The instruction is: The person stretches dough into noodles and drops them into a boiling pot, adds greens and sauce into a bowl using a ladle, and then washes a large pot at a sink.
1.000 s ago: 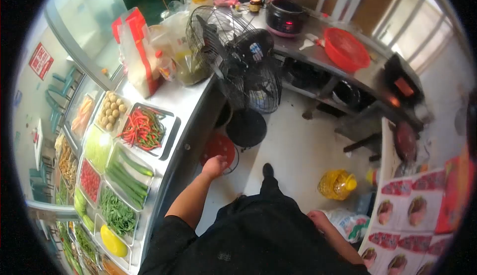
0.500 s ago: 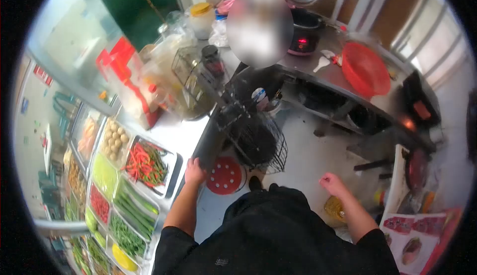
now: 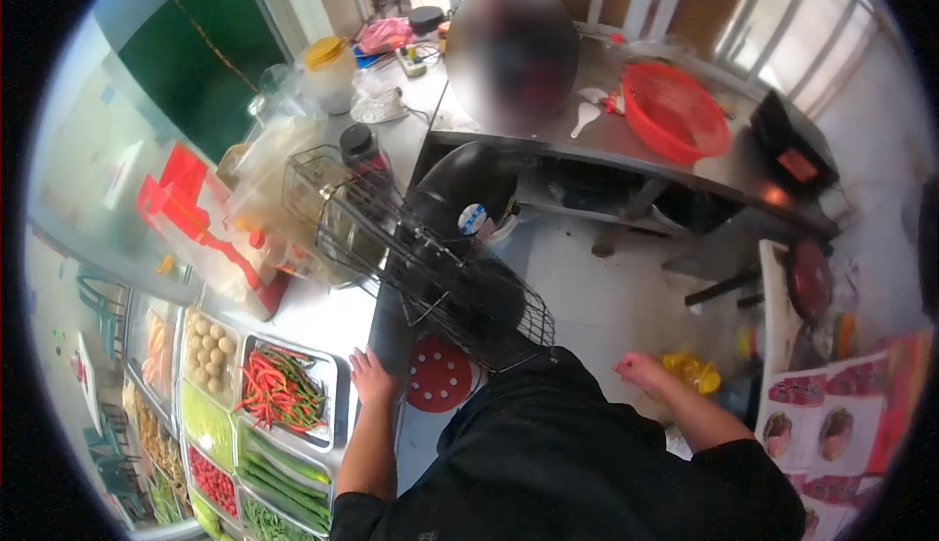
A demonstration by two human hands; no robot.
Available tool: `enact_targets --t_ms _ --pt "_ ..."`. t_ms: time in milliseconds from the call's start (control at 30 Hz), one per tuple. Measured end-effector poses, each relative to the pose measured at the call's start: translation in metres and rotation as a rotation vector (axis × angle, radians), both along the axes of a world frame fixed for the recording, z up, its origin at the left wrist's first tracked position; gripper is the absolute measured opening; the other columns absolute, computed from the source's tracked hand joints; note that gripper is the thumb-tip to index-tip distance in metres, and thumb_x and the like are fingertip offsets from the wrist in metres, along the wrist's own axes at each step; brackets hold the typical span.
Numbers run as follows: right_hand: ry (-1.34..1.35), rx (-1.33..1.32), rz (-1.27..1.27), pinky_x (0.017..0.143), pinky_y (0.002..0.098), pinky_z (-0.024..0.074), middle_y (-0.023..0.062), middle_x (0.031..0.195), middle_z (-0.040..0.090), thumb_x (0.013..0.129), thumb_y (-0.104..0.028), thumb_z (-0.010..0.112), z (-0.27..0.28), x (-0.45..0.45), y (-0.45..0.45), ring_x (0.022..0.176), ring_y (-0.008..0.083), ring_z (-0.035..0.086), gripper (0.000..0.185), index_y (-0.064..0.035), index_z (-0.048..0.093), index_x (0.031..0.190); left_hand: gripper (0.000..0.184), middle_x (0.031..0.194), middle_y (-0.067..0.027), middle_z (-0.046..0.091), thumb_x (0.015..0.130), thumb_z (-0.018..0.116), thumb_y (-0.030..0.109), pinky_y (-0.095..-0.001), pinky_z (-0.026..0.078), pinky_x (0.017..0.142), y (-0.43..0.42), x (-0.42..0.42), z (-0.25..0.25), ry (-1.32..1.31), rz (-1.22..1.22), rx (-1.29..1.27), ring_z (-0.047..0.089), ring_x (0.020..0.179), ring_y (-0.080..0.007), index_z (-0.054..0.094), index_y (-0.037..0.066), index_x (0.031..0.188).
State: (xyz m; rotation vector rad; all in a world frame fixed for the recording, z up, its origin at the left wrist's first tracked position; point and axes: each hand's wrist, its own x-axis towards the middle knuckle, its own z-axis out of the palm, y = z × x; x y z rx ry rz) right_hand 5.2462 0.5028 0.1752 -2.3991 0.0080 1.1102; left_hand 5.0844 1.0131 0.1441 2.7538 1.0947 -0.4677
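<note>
My left hand point(image 3: 373, 377) is at the edge of the steel counter, fingers apart and holding nothing. Just left of it lies a tray of red and green chillies point(image 3: 284, 386). A black fan point(image 3: 430, 257) with a wire cage stands ahead, between my body and the counter corner. Below the fan, a red stool point(image 3: 438, 375) with pale dots shows beside my left forearm. My right hand point(image 3: 639, 370) hangs over the floor on the right, its fingers curled, near a yellow oil bottle point(image 3: 696, 373). Whether anything is within those fingers is too small to tell.
Trays of potatoes point(image 3: 209, 351) and green vegetables point(image 3: 284, 477) line the left counter. Bags and a red-lidded bottle point(image 3: 279, 249) stand behind them. A red basin point(image 3: 675, 111) sits on the far counter. Printed packaging point(image 3: 831, 424) is at the right.
The view has shifted and turned. My left hand has come from above the stool to the counter edge, and its fingers have spread. My right hand has risen and moved forward from beside my body.
</note>
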Motion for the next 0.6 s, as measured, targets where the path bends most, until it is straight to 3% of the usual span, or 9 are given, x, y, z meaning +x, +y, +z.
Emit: enact_targets --t_ms 100,267,433,533,600 --pt "-0.049 -0.001 0.091 0.06 0.0355 0.0481 0.0063 0.071 0.064 0.081 -0.039 0.059 -0.008 0.011 0.002 0.064 0.0206 0.06 0.034 -0.0061 0.063 0.085 0.08 0.144 -0.0219 0.02 0.073 0.065 0.029 -0.0463 0.024 0.106 0.002 0.001 -0.003 -0.019 -0.011 -0.008 0.018 0.135 -0.036 0.026 0.003 0.138" --pt "-0.068 0.138 0.056 0.061 0.0345 0.0488 0.0076 0.071 0.065 0.081 -0.036 0.061 -0.035 0.018 0.009 0.064 0.0199 0.061 0.03 -0.006 0.063 0.081 0.084 0.143 -0.0221 0.022 0.069 0.07 0.028 -0.0475 0.026 0.104 0.007 -0.006 -0.015 -0.06 -0.026 0.031 0.021 0.133 -0.0367 0.027 0.003 0.137" --pt "-0.028 0.141 0.07 0.06 0.0334 0.049 0.0083 0.07 0.064 0.08 -0.031 0.062 -0.017 0.027 0.032 0.062 0.0184 0.061 0.026 -0.0054 0.063 0.078 0.082 0.143 -0.0229 0.023 0.069 0.068 0.026 -0.0483 0.028 0.103 0.007 -0.008 -0.017 -0.069 -0.045 0.033 0.022 0.133 -0.0379 0.027 0.003 0.136" --pt "-0.017 0.17 0.083 0.064 0.0352 0.0493 0.01 0.074 0.065 0.08 -0.03 0.063 -0.024 0.03 0.035 0.069 0.0213 0.063 0.025 -0.0055 0.062 0.087 0.08 0.142 -0.0235 0.023 0.069 0.066 0.024 -0.049 0.027 0.103 0.011 -0.011 -0.023 -0.085 -0.054 0.039 0.022 0.132 -0.0386 0.027 0.002 0.136" --pt "-0.275 0.079 0.191 0.071 0.0376 0.049 0.0131 0.083 0.066 0.08 -0.032 0.062 -0.021 0.032 0.039 0.078 0.0269 0.064 0.035 -0.0066 0.057 0.104 0.079 0.142 -0.024 0.023 0.07 0.065 0.024 -0.0494 0.027 0.103 0.006 -0.012 -0.017 -0.089 -0.048 0.039 0.022 0.132 -0.0392 0.027 0.002 0.136"
